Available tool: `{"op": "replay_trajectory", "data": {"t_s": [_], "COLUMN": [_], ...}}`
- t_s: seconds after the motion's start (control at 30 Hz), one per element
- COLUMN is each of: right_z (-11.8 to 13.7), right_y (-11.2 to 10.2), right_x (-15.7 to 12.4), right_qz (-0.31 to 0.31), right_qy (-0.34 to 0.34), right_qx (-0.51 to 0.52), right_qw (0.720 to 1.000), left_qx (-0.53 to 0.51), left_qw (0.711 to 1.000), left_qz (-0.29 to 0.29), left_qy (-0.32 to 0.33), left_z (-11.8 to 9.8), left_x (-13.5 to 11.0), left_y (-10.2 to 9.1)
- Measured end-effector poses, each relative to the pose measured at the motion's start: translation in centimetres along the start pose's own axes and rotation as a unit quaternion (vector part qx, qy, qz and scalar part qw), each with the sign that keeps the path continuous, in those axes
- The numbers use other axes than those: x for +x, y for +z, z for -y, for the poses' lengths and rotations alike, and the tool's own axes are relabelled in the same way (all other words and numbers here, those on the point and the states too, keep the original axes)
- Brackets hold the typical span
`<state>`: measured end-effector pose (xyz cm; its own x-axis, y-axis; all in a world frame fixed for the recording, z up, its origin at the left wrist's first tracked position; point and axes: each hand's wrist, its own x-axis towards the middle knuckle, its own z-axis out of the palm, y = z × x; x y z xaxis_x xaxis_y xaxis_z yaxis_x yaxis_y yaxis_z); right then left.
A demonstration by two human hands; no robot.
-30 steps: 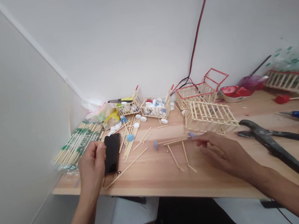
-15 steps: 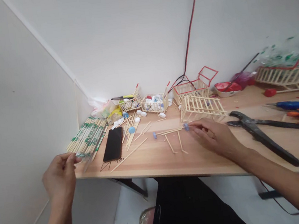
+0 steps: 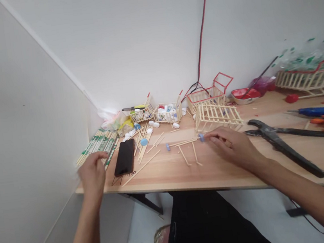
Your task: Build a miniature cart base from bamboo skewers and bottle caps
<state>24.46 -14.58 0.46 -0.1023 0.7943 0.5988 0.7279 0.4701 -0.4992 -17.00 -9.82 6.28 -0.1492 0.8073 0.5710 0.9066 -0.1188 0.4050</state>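
My left hand (image 3: pixel 92 175) hovers at the left, in front of the paper-wrapped chopsticks (image 3: pixel 98 144) and beside a black phone (image 3: pixel 124 157). Its fingers are curled together; whatever may be in them is hidden. On the tabletop, my right hand (image 3: pixel 231 144) has its fingertips pinched at a blue bottle cap (image 3: pixel 201 137) standing on edge. From this cap, thin sticks (image 3: pixel 185 142) run left to a second blue cap (image 3: pixel 168 147). Two bent stick pieces (image 3: pixel 196 153) lie just in front of them.
Stick-built carts (image 3: pixel 167 115) line the wall, some holding bottle caps. A plain stick frame (image 3: pixel 219 116) stands behind my right hand. Large pliers (image 3: pixel 286 145) and a blue glue gun (image 3: pixel 323 112) lie right, with a bowl of red paint (image 3: pixel 246 95) behind. Loose sticks (image 3: pixel 141 168) lie near the phone.
My left hand has moved right and slightly up, from the table's left edge to in front of the wrapped chopsticks. My right hand stays at the blue bottle cap.
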Motion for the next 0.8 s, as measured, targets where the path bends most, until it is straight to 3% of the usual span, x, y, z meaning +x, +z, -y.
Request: {"op": "replay_trajectory", "data": {"t_s": [0.2,0.3,0.4,0.57,0.8], "right_z": [-0.1,-0.3,-0.4,-0.5,-0.7], "right_y": [-0.2,-0.2,-0.2,-0.2,0.0], "right_x": [0.0,-0.1,0.0,0.0,-0.1], "right_qz": [0.001,0.000,0.001,0.010,0.014], "right_qy": [-0.001,0.000,0.001,-0.001,-0.003], "right_qx": [-0.005,-0.008,-0.009,-0.008,-0.017], "right_qw": [1.000,1.000,1.000,1.000,1.000], "left_qx": [0.028,0.050,0.060,0.017,-0.114], "left_qw": [0.983,0.968,0.954,0.941,0.951], "left_qz": [0.182,0.242,0.282,0.318,0.278], "left_qy": [-0.006,-0.040,-0.080,-0.116,-0.066], "left_z": [-6.1,-7.1,-7.3,-6.5,-5.8], "left_x": [4.1,5.9,7.2,7.7,4.2], "left_y": [7.5,10.5,12.3,12.4,8.7]}}
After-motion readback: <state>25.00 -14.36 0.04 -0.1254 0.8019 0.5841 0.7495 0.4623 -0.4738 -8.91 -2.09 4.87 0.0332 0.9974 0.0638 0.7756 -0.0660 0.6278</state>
